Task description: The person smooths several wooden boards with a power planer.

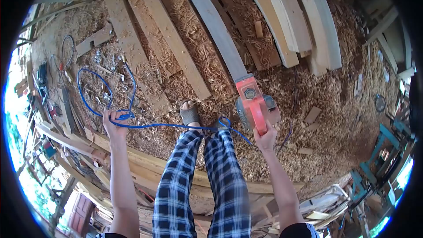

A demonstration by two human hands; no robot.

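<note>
My right hand (pixel 265 138) is wrapped round the rear handle of a red electric hand planer (pixel 253 99). The planer's front end meets the near end of a long pale wooden board (pixel 216 26), which runs away from me. Out to the left, my left hand (pixel 115 122) is closed round a bunched blue power cord (pixel 158 125). The cord loops up beyond that hand and also stretches across my shins toward the planer side. The palm and most fingertips of the left hand are hidden.
Thick wood shavings (pixel 282 158) cover the floor. Curved timbers (pixel 304 22) lie at the upper right, and flat planks (pixel 172 39) at the upper left. Stacked boards (pixel 145 172) lie behind my legs. Teal metal frames (pixel 379 150) stand at the right.
</note>
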